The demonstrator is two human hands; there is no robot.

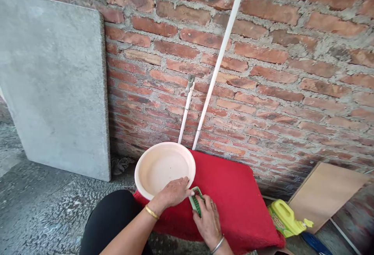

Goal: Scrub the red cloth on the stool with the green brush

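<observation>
A small green plastic basket-like container (197,208) with a ridged or meshed inside is tilted over the red cloth. My right hand (209,220), with a silver bangle at its wrist, grips it, fingers reaching inside and thumb against its side. My left hand (173,193), wearing a gold bangle, lies across the right rim of a pale cream basin (163,165). Its fingers are bent together at that rim and its thumb touches the green container's end; what the fingers hold is hidden. A few dark specks show in the basin.
The basin stands on a low surface covered by red cloth (228,192). Behind rise white pipes (217,66), a tap (190,85) and a brick wall (263,52). A grey slab (55,80) leans left. A yellow jug (284,218) and cardboard (327,192) are at right.
</observation>
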